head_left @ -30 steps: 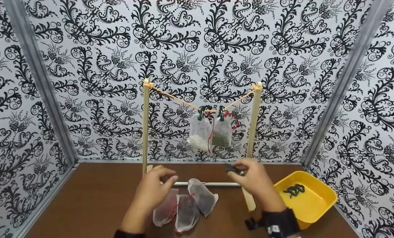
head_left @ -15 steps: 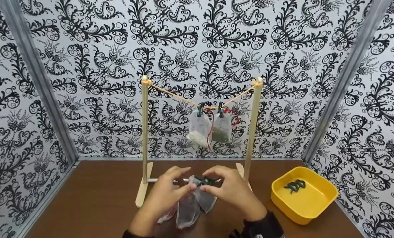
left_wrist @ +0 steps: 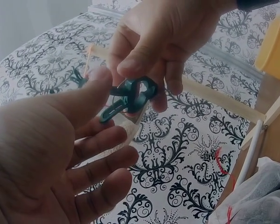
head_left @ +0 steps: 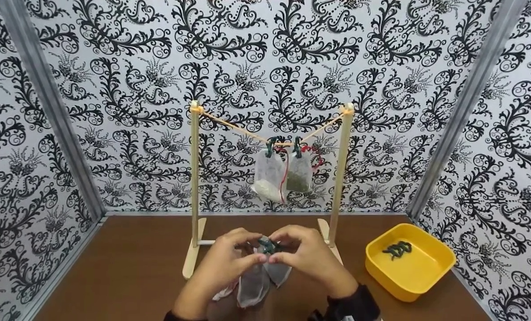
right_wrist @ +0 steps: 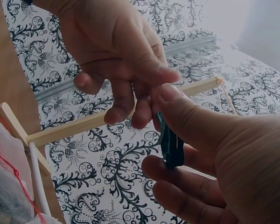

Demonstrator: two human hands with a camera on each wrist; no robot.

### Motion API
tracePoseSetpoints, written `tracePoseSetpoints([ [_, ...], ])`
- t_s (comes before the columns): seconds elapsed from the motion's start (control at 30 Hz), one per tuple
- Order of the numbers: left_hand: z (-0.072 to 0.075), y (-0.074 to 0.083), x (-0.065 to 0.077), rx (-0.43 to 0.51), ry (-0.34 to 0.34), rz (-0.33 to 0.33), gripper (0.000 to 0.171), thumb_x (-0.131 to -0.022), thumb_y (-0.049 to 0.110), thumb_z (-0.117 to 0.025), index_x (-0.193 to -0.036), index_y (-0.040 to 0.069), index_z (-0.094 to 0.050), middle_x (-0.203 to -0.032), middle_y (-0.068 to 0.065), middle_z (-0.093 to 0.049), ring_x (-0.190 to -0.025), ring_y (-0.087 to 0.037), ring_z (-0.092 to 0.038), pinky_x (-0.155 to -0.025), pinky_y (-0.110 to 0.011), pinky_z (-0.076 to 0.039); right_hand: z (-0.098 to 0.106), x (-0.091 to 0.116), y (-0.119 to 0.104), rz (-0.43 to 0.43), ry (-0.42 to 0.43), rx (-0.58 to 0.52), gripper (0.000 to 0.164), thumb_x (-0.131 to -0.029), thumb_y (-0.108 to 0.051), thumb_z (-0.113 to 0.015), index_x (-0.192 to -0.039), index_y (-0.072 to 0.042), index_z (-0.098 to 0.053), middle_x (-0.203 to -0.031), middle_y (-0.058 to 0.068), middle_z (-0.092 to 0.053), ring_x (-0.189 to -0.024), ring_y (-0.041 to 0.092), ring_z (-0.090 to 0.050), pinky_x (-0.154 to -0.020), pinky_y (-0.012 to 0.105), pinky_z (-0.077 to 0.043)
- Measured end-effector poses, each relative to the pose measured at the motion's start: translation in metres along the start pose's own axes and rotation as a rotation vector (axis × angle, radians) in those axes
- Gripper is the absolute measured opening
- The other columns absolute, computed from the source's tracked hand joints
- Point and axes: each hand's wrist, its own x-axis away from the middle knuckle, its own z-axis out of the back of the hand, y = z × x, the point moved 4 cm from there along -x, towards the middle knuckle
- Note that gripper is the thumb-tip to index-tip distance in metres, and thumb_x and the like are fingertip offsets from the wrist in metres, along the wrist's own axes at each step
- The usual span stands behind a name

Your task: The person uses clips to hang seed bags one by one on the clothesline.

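Over the middle of the table, both hands meet at a dark green plastic clip [head_left: 269, 246]. My right hand [head_left: 312, 256] pinches the clip [right_wrist: 171, 144] between thumb and fingers. From the other side, my left hand [head_left: 225, 263] pinches its end with thumb and index finger; in the left wrist view the other fingers spread loosely beneath the clip [left_wrist: 142, 95]. Sheer white drawstring bags [head_left: 253, 287] with red cords lie under the hands, partly hidden. Beyond, two filled sheer bags, a left one [head_left: 267, 174] and a right one [head_left: 299, 176], hang from an orange string [head_left: 236, 128] by green clips.
A wooden stand with a left post [head_left: 195, 174] and a right post [head_left: 342, 169] carries the string. At the right, a yellow tub [head_left: 403, 292] contains several green clips [head_left: 398, 250]. Patterned walls [head_left: 136, 89] enclose the brown table [head_left: 127, 267].
My right hand has come left with the clip, and my left hand has moved right to meet it above the loose bags. In the last half second the clip has turned slightly between the fingers.
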Motion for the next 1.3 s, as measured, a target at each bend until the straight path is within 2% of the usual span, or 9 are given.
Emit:
tracePoseSetpoints([
  [0.07,0.000,0.000,0.000,-0.016,0.001,0.000,0.045,-0.096,0.033,-0.091,-0.131,0.008,-0.082,-0.113,-0.003,-0.077,-0.102,-0.021,-0.077,-0.094,-0.031,-0.068,0.000,0.000,0.001,0.007,0.004,-0.002,0.037,-0.085,-0.023,-0.100,-0.114,-0.008,-0.084,-0.112,0.009,-0.085,-0.093,0.025,-0.084,-0.084,0.042,-0.073],
  [0.2,0.001,-0.001,0.000,-0.041,-0.002,0.010,0.045,-0.098,0.035,-0.090,-0.132,0.007,-0.082,-0.110,-0.003,-0.077,-0.101,-0.011,-0.074,-0.096,-0.039,-0.069,-0.002,0.000,0.003,0.012,0.015,-0.006,0.030,-0.085,-0.024,-0.100,-0.107,-0.010,-0.084,-0.113,0.008,-0.086,-0.095,0.023,-0.084,-0.084,0.041,-0.073],
  [0.33,0.001,-0.002,0.000,-0.079,-0.008,0.009,0.045,-0.101,0.037,-0.087,-0.133,0.006,-0.082,-0.107,0.001,-0.076,-0.100,-0.006,-0.071,-0.098,-0.037,-0.067,-0.004,0.000,0.007,-0.001,-0.001,-0.032,0.027,-0.088,-0.024,-0.099,-0.106,-0.012,-0.084,-0.114,0.007,-0.085,-0.096,0.021,-0.084,-0.084,0.036,-0.072],
  [0.53,0.004,-0.006,-0.001,-0.160,0.025,0.027,0.035,-0.104,0.030,-0.083,-0.130,0.007,-0.081,-0.106,0.005,-0.072,-0.103,-0.010,-0.072,-0.098,-0.042,-0.068,-0.007,-0.001,0.028,-0.123,-0.015,-0.035,0.020,-0.106,-0.027,-0.082,-0.119,-0.011,-0.081,-0.113,0.009,-0.085,-0.096,0.018,-0.081,-0.085,0.030,-0.067],
  [0.67,0.009,-0.010,0.002,-0.256,0.083,0.025,0.029,-0.106,0.024,-0.081,-0.128,0.005,-0.081,-0.105,0.006,-0.071,-0.100,-0.011,-0.071,-0.092,-0.038,-0.067,-0.016,0.002,0.062,-0.294,0.006,0.085,0.021,-0.113,-0.033,-0.072,-0.120,-0.014,-0.079,-0.116,0.005,-0.083,-0.108,0.021,-0.078,-0.097,0.039,-0.065],
  [0.83,0.011,-0.014,0.003,-0.361,0.184,-0.024,0.015,-0.105,0.021,-0.081,-0.116,0.010,-0.084,-0.101,0.008,-0.073,-0.093,-0.010,-0.072,-0.084,-0.035,-0.065,-0.032,0.013,0.101,-0.454,-0.016,0.196,0.024,-0.109,-0.026,-0.077,-0.124,-0.006,-0.077,-0.123,0.011,-0.082,-0.119,0.033,-0.077,-0.107,0.057,-0.063],
  [1.1,0.015,-0.013,0.004,-0.492,0.368,-0.129,0.006,-0.095,0.019,-0.088,-0.096,0.018,-0.083,-0.094,0.009,-0.077,-0.085,-0.012,-0.078,-0.075,-0.036,-0.065,-0.046,0.019,0.123,-0.495,-0.047,0.178,0.037,-0.104,-0.020,-0.082,-0.133,0.000,-0.070,-0.132,0.027,-0.078,-0.126,0.047,-0.075,-0.110,0.066,-0.061],
  [1.2,0.016,-0.013,0.005,-0.513,0.406,-0.160,0.010,-0.093,0.018,-0.090,-0.092,0.019,-0.080,-0.092,0.009,-0.077,-0.082,-0.013,-0.079,-0.073,-0.035,-0.066,-0.050,0.020,0.126,-0.503,-0.051,0.091,0.042,-0.104,-0.016,-0.082,-0.137,0.004,-0.067,-0.131,0.026,-0.078,-0.123,0.045,-0.077,-0.106,0.061,-0.065],
  [1.3,0.017,-0.013,0.005,-0.539,0.432,-0.172,0.014,-0.091,0.019,-0.091,-0.089,0.019,-0.077,-0.090,0.010,-0.076,-0.079,-0.013,-0.078,-0.070,-0.034,-0.065,-0.050,0.019,0.129,-0.517,-0.032,0.011,0.046,-0.101,-0.009,-0.083,-0.140,0.009,-0.065,-0.118,0.022,-0.082,-0.109,0.036,-0.080,-0.092,0.049,-0.069],
])
